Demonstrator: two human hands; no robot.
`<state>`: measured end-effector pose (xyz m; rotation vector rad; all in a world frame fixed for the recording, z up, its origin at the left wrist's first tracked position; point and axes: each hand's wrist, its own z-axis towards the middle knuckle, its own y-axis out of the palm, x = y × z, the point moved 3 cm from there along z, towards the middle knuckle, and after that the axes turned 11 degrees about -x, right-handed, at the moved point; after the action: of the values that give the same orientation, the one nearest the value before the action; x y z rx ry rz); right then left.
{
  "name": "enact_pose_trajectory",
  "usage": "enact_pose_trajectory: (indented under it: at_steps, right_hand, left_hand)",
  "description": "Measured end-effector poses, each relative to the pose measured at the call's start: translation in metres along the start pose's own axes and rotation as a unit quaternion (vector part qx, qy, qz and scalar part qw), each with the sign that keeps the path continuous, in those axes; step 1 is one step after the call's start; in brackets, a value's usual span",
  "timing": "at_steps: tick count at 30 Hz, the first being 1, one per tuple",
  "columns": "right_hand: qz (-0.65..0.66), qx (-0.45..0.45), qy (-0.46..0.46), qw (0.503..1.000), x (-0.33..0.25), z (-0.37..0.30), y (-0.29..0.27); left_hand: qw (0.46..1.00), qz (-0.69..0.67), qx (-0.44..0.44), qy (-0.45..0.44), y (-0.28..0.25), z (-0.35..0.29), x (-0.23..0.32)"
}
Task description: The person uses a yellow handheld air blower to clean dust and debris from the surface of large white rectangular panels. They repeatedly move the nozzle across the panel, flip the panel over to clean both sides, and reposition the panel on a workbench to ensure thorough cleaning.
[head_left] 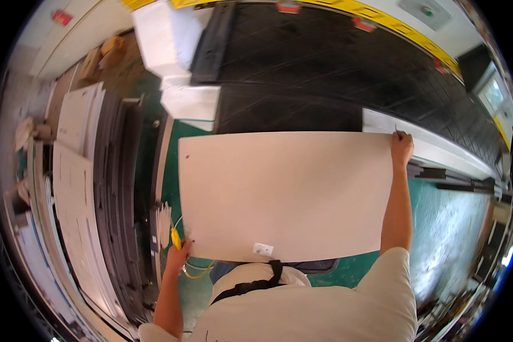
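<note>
Boards (pixel 74 185) are stacked at the left. The left hand (pixel 178 256) seems curled around a yellow-handled tool (pixel 176 239) at the near-left corner of a pale panel (pixel 285 194); whether it also grips that corner, I cannot tell. The panel spans the person's front, just before the near edge of a black surface (pixel 302 62). The right hand (pixel 403 149) pinches its far-right corner. Steadying the panel appears the step in hand; shifting it would call for even support.

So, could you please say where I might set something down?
The glossy green floor right of the person's right forearm, beside the stacked black slats, looks bare, as does the black surface between the cream rectangular panel and the yellow strip. Crowded at left: closely stacked cream and dark-grey boards.
</note>
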<state>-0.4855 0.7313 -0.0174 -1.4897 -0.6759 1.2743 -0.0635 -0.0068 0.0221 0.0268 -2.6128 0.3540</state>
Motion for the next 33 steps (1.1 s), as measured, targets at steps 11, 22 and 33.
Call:
enact_pose_trajectory:
  at_steps: [11, 22, 33]
  right_hand:
    - [0.076, -0.009, -0.116, 0.990, -0.235, -0.116, 0.087]
    - [0.121, -0.229, -0.228, 0.939, -0.604, -0.282, 0.219]
    - [0.122, -0.185, -0.308, 0.925, -0.556, -0.258, 0.186]
  left_hand:
    - [0.996, -0.005, -0.047, 0.071, -0.003, 0.010, -0.008]
    - [0.966, 0.134, -0.147, 0.166, -0.031, 0.028, -0.005]
    - [0.956, 0.282, 0.084, 0.024, -0.156, 0.061, -0.221]
